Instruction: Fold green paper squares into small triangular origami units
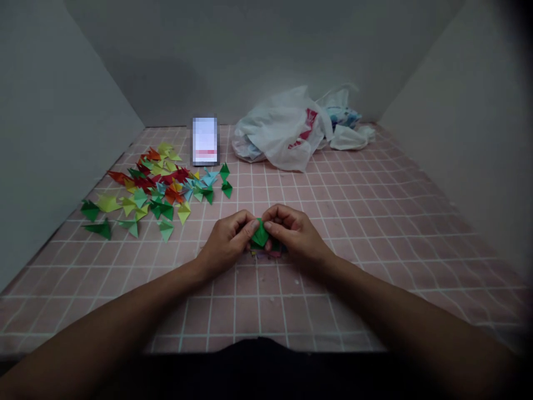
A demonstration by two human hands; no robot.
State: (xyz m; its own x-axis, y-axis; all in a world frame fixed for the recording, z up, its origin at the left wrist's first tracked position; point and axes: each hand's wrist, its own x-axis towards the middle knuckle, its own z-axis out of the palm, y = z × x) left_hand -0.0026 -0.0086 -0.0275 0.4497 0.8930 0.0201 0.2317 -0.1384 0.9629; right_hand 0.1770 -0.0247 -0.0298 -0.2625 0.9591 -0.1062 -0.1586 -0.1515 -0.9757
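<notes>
A small piece of folded green origami paper (260, 233) is held up between my two hands, just above the table's middle. My left hand (231, 236) pinches its left upper edge with thumb and fingers. On the other side, my right hand (293, 230) grips its right edge the same way. Beneath the hands some small coloured papers (275, 253) show in part; the hands hide the rest. To the left lies a spread of folded paper cranes (158, 183) in green, yellow, red, orange and light blue.
Behind the cranes a lit phone (205, 141) stands upright, its screen blurred. White plastic bags (287, 130) lie crumpled at the back wall. A pink checked cloth (375, 222) covers the table, and grey walls (466, 111) rise on three sides.
</notes>
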